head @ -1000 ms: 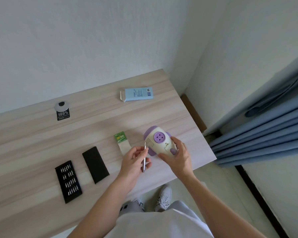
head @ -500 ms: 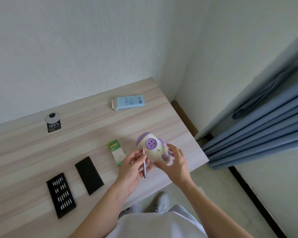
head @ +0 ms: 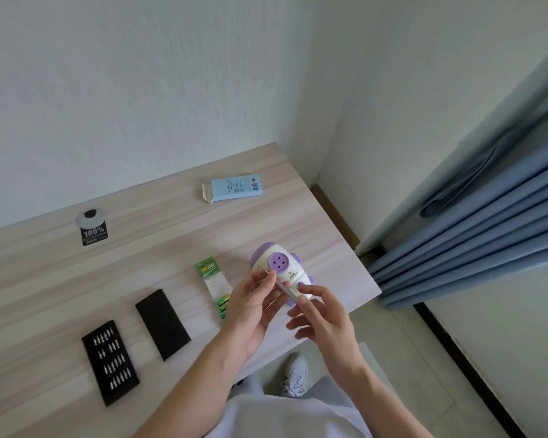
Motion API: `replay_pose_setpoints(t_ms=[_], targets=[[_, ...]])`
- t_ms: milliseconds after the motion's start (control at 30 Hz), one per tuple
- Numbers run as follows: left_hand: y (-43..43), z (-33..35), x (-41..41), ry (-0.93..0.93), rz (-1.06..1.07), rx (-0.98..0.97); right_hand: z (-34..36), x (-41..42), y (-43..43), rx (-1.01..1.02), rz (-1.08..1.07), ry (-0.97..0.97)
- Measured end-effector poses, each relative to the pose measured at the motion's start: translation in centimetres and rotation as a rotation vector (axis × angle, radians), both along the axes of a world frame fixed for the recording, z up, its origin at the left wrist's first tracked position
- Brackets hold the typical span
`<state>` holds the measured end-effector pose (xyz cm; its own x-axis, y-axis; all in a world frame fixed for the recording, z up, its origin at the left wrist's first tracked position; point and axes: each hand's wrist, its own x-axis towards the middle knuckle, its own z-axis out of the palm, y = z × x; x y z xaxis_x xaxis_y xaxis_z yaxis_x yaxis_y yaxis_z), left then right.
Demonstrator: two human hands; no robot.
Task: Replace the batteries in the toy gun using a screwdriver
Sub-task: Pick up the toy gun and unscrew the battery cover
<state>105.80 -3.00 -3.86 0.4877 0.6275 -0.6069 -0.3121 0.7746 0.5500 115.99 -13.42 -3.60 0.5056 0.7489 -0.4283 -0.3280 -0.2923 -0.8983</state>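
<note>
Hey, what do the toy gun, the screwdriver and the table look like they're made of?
The toy gun: likely moulded plastic, smooth cream and purple shell with a soft sheen. The screwdriver: seemingly metal, slim grey shaft with a dull shine. The table: pale wood-grain surface, matte; probably laminate rather than solid wood, though the view cannot settle that.

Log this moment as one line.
left hand: pinches screwdriver | screwdriver: tip against toy gun | right hand: grips toy gun's near end | battery pack: on table, left of toy gun
</note>
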Motion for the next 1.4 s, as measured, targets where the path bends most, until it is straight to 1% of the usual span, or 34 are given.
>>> replay_pose_setpoints(t_ms=[167, 233, 333, 433, 467, 500, 567, 600, 667, 700, 800, 933, 1033, 1267, 1400], targets=[[-0.7, -0.8, -0.3, 0.04, -0.077, 0.039, -0.3, -0.5, -0.1, 0.051, -0.148, 0.098], [-0.9, -1.1, -0.3, 0.044, -0.103, 0.066, -0.4, -0.7, -0.1, 0.059, -0.176, 0.109], [-1.0, -1.3, -0.1, 0.089, -0.171, 0.137, -0.3, -0.3, 0.3, 0.032, -0.154, 0.026], [0.1, -1.4, 0.3, 0.203, -0.203, 0.279, -0.3, 1.2, 1.1, 0.006, -0.12, -0.093], [0.6, -1.6, 0.3, 0.281, -0.214, 0.392, -0.2, 1.8, 1.3, 0.001, -0.104, -0.136], [1.1, -1.9, 0.2, 0.402, -0.235, 0.566, -0.1, 2.5, 1.5, -0.006, -0.088, -0.179], [2.2, -2.9, -0.2, 0.661, -0.288, 1.002, 0.1, 3.8, 1.8, -0.019, -0.061, -0.262], [2.6, -3.3, -0.4, 0.74, -0.311, 1.183, 0.0, 4.4, 1.9, -0.029, -0.049, -0.297], [3.7, -4.5, -0.4, 0.8, -0.392, 1.411, -0.2, 5.3, 2.1, -0.057, -0.017, -0.367], [4.1, -5.0, -0.2, 0.812, -0.436, 1.477, -0.5, 5.6, 2.3, -0.074, 0.003, -0.408], [4.8, -6.2, 0.3, 0.83, -0.529, 1.49, -1.0, 6.1, 2.8, -0.125, 0.042, -0.529], [4.9, -7.1, 1.0, 0.849, -0.579, 1.496, -1.1, 6.2, 3.2, -0.172, 0.074, -0.648], [4.6, -7.6, 1.4, 0.848, -0.598, 1.461, -1.0, 6.1, 3.4, -0.195, 0.104, -0.711], [4.2, -8.4, 1.8, 0.84, -0.559, 1.455, -1.0, 5.8, 3.7, -0.203, 0.128, -0.728], [4.1, -8.5, 2.3, 0.824, -0.548, 1.378, -1.1, 5.6, 4.0, -0.202, 0.133, -0.728]])
